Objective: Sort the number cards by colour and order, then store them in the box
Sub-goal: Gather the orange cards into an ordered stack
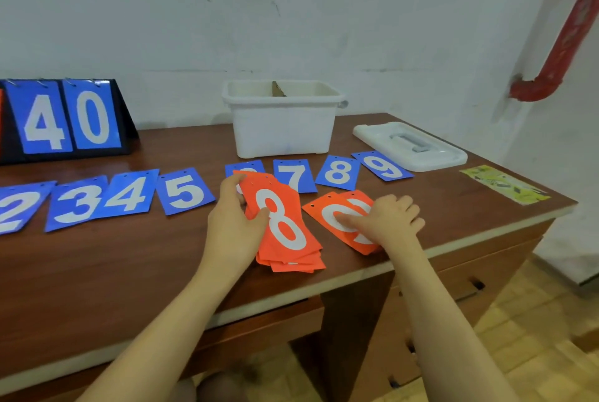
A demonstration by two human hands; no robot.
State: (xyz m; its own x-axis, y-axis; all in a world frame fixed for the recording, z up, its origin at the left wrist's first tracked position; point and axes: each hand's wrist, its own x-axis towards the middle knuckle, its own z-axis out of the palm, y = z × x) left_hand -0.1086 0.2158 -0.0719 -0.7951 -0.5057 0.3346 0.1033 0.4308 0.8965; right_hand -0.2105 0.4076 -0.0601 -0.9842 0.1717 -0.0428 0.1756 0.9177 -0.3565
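Observation:
Blue number cards lie in a row across the brown table (pixel 129 259): 2 (pixel 16 207), 3 (pixel 76 202), 4 (pixel 131 192), 5 (pixel 184 191), a partly hidden one (pixel 246 167), 7 (pixel 294 174), 8 (pixel 337 172) and 9 (pixel 382 165). My left hand (pixel 231 220) grips a stack of orange cards (pixel 283 230) with an 8 on top. Fingers of my right hand (pixel 385 221) press flat on an orange card (pixel 337 217) lying on the table, with a second orange card under it. The open white box (pixel 282 124) stands behind the row.
The box's white lid (pixel 410 145) lies to the right of the box. A black flip scoreboard (pixel 64 118) showing blue 4 and 0 stands at the back left. A yellow-green leaflet (pixel 504 184) lies near the table's right edge. A red pipe (pixel 564 35) runs down the wall.

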